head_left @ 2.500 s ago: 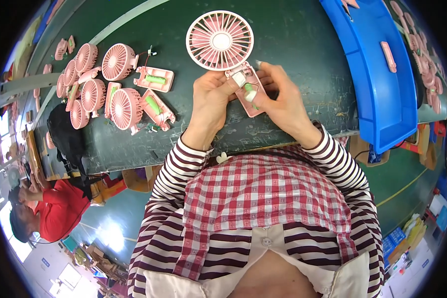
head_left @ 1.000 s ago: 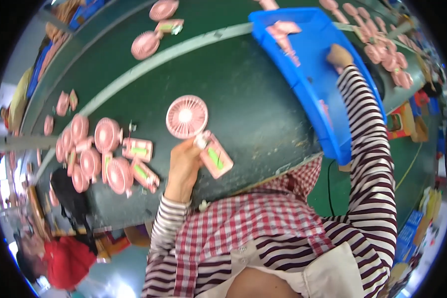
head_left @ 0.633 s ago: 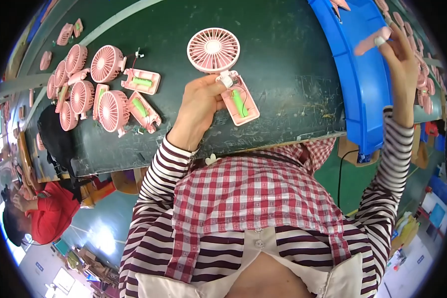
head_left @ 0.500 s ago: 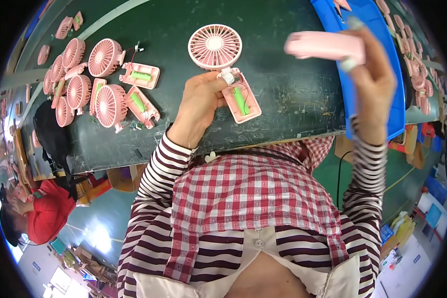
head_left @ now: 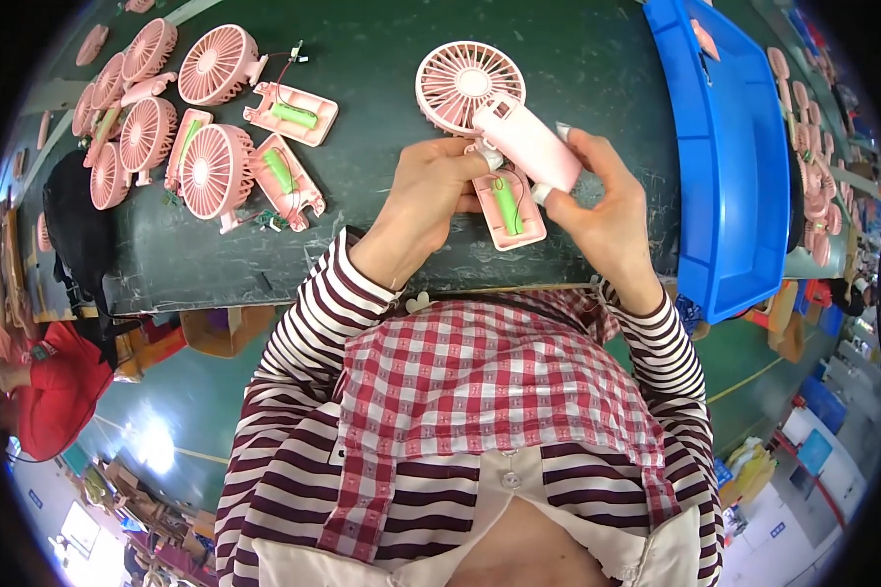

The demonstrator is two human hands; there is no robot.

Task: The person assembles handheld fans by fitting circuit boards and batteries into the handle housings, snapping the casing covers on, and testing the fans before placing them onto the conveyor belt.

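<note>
My left hand [head_left: 429, 196] is closed on the neck of a pink handheld fan, whose round grille [head_left: 472, 86] lies on the dark green table. Its open handle shell [head_left: 529, 231] points toward me, with a green battery [head_left: 506, 203] and thin wires inside. In my right hand [head_left: 602, 210] is a smooth pink handle cover [head_left: 527, 147], pinched at its near end between thumb and fingers. The cover is tilted just over the open shell and hides part of it. Whether the two touch, I cannot tell.
On the left lie several pink fans [head_left: 217, 168] and open handle shells [head_left: 299, 112] with batteries. A blue bin [head_left: 695, 210] stands at the right, a pink piece inside its far end. A black bag [head_left: 73, 220] hangs at the left edge; a person in red [head_left: 64, 391] sits beyond.
My right hand has come left from the blue bin with the pink cover, bringing it over the fan's handle. My left hand still grips the fan. The view has shifted slightly.
</note>
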